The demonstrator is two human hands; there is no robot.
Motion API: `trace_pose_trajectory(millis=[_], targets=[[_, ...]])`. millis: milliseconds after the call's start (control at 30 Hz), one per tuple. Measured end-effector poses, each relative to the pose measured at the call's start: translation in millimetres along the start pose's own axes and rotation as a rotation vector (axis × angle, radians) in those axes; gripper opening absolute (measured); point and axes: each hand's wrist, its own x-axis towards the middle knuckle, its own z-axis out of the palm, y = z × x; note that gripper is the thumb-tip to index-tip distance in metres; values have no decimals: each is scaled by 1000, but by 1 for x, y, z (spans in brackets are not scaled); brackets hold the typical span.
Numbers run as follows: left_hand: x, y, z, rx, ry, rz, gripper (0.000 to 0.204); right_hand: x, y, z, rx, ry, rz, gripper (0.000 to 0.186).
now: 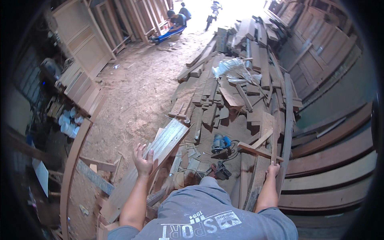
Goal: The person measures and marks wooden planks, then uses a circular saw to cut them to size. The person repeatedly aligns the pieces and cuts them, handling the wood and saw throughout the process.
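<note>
My left hand is raised with fingers apart and slightly curled, beside a long pale, weathered board; whether it touches the board I cannot tell. My right hand is closed on a narrow wooden stick, which meets a brown crosspiece and a short pale diagonal batten. Between my hands, on the dusty floor, are a blue power tool with a dark base and a dark red and black tool, with cords around them.
A long heap of loose timber with a white plastic bundle runs ahead. Doors and boards line both walls. White buckets sit at left. Two people crouch at the far left of the bright opening, near a motorbike.
</note>
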Motion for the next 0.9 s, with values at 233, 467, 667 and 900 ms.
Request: trace_pose_trajectory(millis=[233,467,667,900], targets=[[-71,54,-70,-236,-2,-126,32,-179,-132,51,183,-185,-756,57],[-122,99,-73,-721,-253,-499,27,-325,-255,205,204,-1620,-214,53],[-175,67,-83,-937,-289,-904,31,-394,-274,240,-24,-1688,-236,46],[-179,54,-61,-1234,35,-1354,78,-410,-269,213,101,-1636,-238,45]])
